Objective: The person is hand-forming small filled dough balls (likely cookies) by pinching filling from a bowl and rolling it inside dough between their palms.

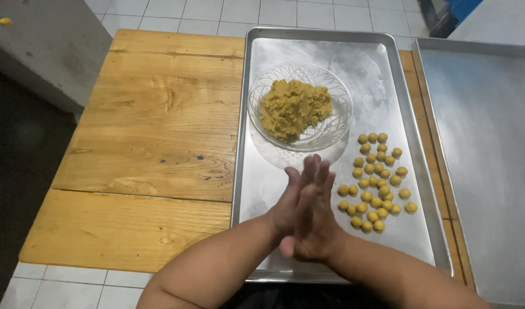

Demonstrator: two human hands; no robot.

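My left hand (286, 205) and my right hand (318, 224) are pressed flat together, palm to palm, fingers pointing away from me, over the near middle of a metal tray (268, 171). Whatever lies between the palms is hidden. Just beyond the fingertips stands a clear glass bowl (255, 103) holding a mound of yellow-brown dough (295, 107). To the right of my hands, several small round dough balls (377, 183) lie clustered on the tray.
The tray rests on a wooden table (154, 131). A second, bare metal tray (485, 143) lies alongside on the right. A grey block (39, 46) stands beyond the table's far left corner on a white tiled floor (217, 11).
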